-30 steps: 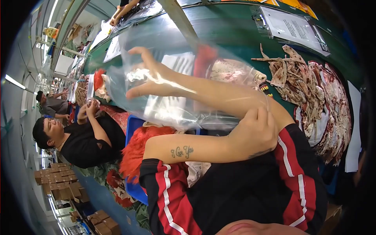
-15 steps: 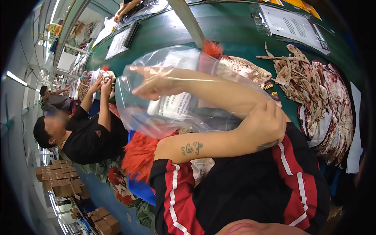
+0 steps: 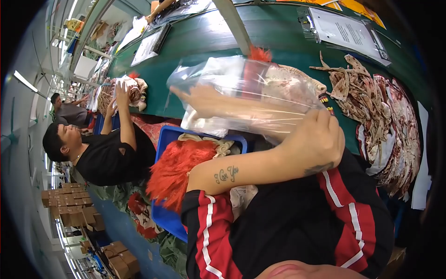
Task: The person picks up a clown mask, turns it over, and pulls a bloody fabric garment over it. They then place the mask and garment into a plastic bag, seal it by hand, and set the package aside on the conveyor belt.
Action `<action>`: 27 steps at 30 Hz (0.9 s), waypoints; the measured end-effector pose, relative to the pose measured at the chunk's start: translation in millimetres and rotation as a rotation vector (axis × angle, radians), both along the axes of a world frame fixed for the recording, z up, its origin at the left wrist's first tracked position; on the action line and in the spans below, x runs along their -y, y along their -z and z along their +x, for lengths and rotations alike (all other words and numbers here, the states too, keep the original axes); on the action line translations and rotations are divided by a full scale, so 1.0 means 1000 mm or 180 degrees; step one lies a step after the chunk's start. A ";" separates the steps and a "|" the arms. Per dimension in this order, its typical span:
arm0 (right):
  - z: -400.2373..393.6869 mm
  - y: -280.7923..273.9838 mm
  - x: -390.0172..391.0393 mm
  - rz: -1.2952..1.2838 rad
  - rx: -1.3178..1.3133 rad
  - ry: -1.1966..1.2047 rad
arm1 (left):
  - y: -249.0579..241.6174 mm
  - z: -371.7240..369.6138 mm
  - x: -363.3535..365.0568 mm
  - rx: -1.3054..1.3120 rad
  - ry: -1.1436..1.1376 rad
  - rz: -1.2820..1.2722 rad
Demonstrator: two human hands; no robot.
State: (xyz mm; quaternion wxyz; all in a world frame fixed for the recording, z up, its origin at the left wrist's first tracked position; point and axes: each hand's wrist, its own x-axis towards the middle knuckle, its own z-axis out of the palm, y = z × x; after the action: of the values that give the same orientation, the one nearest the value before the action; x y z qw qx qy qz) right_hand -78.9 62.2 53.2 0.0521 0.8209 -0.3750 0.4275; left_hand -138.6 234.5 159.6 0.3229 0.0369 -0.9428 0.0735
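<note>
A large clear plastic bag [image 3: 278, 122] stretches across in front of me. Near its right end, my left hand [image 3: 320, 137], on the tattooed arm, is closed on the plastic. My right hand [image 3: 197, 100] lies inside the bag toward its left end, fingers stretched out, the forearm seen through the film. Behind and partly under the bag in this view is a folded blood-stained cloth costume [image 3: 290, 76], with a white part and a dark red band showing through the plastic. Red fluff [image 3: 260, 54] sticks out at its far side.
Stained costume pieces [image 3: 395, 125] are piled on the green table [image 3: 195, 44] at right. A blue bin [image 3: 174, 225] holding red fur [image 3: 181, 169] stands close at my left. A co-worker [image 3: 109, 156] handles similar cloth farther left. Bagged printed sheets [image 3: 348, 35] lie at the back.
The bag has been drawn out flatter and lower over my right forearm. My left hand has moved slightly right with the plastic. The blue bin shows more.
</note>
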 end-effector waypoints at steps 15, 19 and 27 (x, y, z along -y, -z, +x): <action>0.018 -0.023 -0.003 0.0427 -0.0328 -0.0256 | -0.014 0.014 0.048 0.0349 -0.0839 -0.0035; 0.013 -0.003 0.003 0.0673 -0.0576 -0.0187 | -0.013 0.028 0.039 0.0735 -0.1088 -0.0189; 0.026 0.109 0.082 -0.1005 -0.1979 0.1155 | -0.027 0.058 0.064 0.1701 -0.1670 -0.1066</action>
State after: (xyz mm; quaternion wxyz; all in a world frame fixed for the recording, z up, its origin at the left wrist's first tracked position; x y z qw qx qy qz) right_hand -52.9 -19.5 -55.8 0.3636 0.8136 -0.4099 0.1946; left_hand -80.5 170.1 186.8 0.0385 0.2026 -0.9271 0.3129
